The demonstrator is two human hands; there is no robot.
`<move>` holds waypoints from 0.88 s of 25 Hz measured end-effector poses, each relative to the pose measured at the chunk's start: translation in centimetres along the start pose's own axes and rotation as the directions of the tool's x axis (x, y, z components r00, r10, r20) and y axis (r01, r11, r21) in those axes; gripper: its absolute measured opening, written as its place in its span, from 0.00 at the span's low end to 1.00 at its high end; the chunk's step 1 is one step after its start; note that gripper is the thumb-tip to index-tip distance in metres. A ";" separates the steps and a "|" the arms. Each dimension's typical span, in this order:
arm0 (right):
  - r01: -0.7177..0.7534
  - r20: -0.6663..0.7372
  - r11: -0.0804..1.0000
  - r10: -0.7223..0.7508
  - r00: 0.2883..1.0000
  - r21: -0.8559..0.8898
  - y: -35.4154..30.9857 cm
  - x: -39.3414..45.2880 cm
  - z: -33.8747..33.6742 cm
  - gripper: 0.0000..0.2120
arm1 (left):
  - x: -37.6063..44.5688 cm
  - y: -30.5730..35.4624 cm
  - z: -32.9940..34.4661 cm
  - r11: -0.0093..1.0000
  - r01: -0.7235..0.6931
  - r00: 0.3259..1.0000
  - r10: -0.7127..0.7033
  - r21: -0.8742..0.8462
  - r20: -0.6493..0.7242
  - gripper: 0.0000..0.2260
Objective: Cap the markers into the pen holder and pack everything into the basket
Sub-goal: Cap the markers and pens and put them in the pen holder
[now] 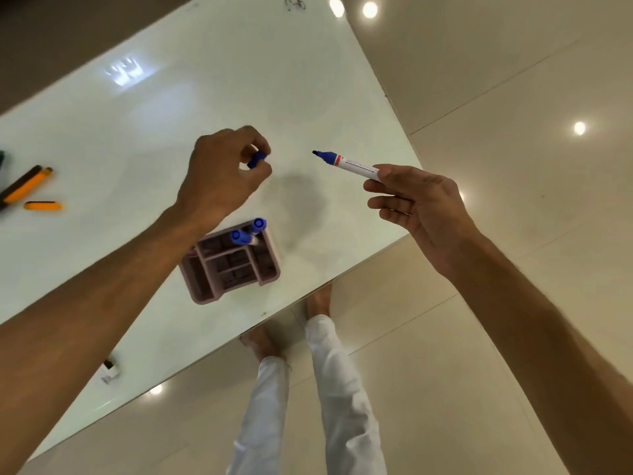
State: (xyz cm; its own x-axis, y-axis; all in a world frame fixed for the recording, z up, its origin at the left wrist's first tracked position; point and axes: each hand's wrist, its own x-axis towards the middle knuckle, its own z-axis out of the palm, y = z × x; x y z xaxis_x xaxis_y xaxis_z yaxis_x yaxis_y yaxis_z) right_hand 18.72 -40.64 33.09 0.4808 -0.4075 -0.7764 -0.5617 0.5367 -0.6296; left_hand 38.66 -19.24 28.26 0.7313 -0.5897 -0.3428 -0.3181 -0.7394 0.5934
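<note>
Above the holder (233, 265) with 2 markers, left hand (219, 173) pinches the light cap (256, 160), right hand (416, 204) grips the stiff marker (349, 164) by its tail.

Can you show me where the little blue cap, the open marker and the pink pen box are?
Small blue plastic cap (256, 160): head view, its visible end.
White uncapped marker with blue tip (354, 167): head view, mid barrel.
Pink compartmented pen holder (200, 296): head view, near rim.

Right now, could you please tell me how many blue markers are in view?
3: two capped ones stand in the pen holder, and one uncapped is held in the right hand. Others may be hidden.
</note>
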 end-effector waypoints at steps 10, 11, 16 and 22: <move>0.263 0.268 0.928 -0.191 0.944 -0.264 -0.6 -6.2 14.2 0.10 | -13.8 -7.5 -9.5 0.632 0.323 0.921 -0.380 -0.705 0.081 0.05; 0.286 0.289 0.915 -0.202 0.936 -0.286 -0.5 -6.7 15.2 0.10 | -15.0 -8.2 -10.0 0.595 0.319 0.917 -0.390 -0.738 0.083 0.06; 0.349 0.403 0.857 -0.186 0.896 -0.379 1.8 -9.1 20.4 0.09 | -20.5 -11.2 -12.2 0.549 0.281 0.902 -0.430 -0.787 0.021 0.08; 0.375 0.468 0.831 -0.160 0.869 -0.412 4.2 -11.2 23.3 0.09 | -24.5 -13.6 -12.9 0.531 0.264 0.896 -0.444 -0.806 0.000 0.08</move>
State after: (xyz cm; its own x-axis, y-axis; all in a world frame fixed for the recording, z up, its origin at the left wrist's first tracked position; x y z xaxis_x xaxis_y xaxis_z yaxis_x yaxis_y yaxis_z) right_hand 26.70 -16.57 39.85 0.8227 -0.0948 -0.5605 -0.5639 -0.0110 -0.8258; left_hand 32.84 9.47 37.95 0.7962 -0.1998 -0.5711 0.5100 -0.2862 0.8112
